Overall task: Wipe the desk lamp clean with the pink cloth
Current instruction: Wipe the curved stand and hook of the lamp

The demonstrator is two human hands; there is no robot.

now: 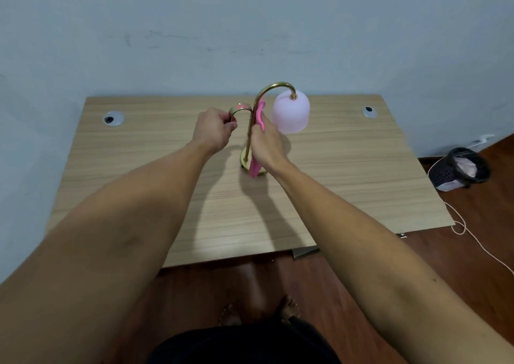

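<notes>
I can read no words, labels, brands or numbers anywhere here. The white paper under the bin (459,169) at far right shows only illegible marks.

The desk lamp (251,135) stands upright at mid-table: a round brass base, a slim brass stem and two curved arms. The taller right arm carries a pale pink bell shade hanging mouth-down. The pink cloth (259,118) is pressed along the stem, its tail reaching the base.
</notes>
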